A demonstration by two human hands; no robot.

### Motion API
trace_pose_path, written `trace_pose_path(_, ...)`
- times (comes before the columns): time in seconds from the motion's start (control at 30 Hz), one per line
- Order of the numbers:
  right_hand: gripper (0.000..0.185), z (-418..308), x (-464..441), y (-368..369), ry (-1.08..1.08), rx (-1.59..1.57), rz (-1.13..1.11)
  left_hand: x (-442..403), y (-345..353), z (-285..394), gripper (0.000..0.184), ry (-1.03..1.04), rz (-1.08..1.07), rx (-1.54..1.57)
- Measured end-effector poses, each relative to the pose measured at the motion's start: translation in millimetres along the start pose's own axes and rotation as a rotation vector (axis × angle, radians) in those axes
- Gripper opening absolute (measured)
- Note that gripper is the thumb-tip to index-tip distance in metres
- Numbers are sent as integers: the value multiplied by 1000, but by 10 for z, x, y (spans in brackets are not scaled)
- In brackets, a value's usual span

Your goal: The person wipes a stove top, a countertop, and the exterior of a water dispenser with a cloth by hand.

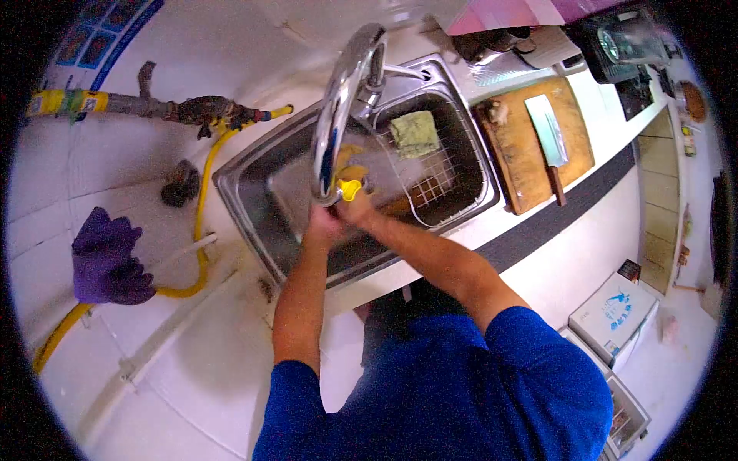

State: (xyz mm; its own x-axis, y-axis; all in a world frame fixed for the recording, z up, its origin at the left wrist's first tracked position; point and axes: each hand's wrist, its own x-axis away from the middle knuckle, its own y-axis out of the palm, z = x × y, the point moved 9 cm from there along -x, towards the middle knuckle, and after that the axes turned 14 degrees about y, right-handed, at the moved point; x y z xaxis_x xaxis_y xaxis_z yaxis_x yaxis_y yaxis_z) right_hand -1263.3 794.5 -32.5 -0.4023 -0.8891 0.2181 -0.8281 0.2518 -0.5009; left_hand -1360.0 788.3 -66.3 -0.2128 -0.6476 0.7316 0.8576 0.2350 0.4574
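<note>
Yellow-tipped faucet [329,123] hangs over left hand [326,220] and right hand [356,208], close together within the sink [247,227]; grip: cannot tell.

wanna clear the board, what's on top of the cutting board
A cleaver and a small pale lump lie on the cutting board; the wood beneath them can't be seen.

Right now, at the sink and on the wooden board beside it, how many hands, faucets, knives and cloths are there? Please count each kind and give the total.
Left hand and right hand: 2
Faucet: 1
Knife: 1
Cloth: 1
Total: 5
</note>
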Motion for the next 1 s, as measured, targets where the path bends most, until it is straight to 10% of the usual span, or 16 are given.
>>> trace_pose_path(0.17, 26, -836, 610, -456, 117, -132, -225, -318, 32, -153, 42, -100, -144, 28)
trace_pose_path(0.53, 33, 417, -652, -406, 378, 501, -114, -470, 275, 156, 55, 155, -296, 204)
trace_pose_path(0.67, 72, 228, -566, -143, 310, 37, -255, -142, 5, -22, 61, -42, -120, 117)
trace_pose_path(0.7, 78, 264, -501, 50, 269, 56, -269, -157, 351, -96, 60, -239, -668, 436)
trace_pose_path(0.8, 33, 470, -247, 816, 141, -532, -146, -1000, -571, -269, 54, -138, -463, 378)
trace_pose_path(1.0, 27, -701, 470, -504, 162, 143, 74, -244, 114, -231, 55, -51, -183, 211)
